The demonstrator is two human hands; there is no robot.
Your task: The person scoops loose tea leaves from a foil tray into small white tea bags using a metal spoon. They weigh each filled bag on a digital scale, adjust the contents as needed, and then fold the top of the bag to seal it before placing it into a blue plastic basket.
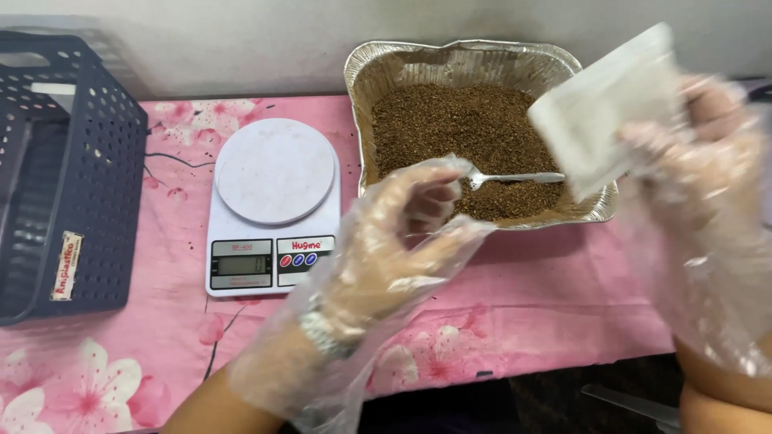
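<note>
Dark blue perforated basket [68, 169] at far left on pink flowered cloth [523, 309]. White kitchen scale [273, 205] beside it, platter bare. Left hand [402, 241] in loose clear glove, fingers curled around handle end of metal spoon [515, 178], bowl resting in brown granules [474, 145] inside foil tray [450, 60]. Right hand [708, 153], gloved, blurred, grips small white pouch [603, 108] tilted over tray's right edge. Step looks like scooping; next move likely needs pouch mouth held open, steady, near spoon.
</note>
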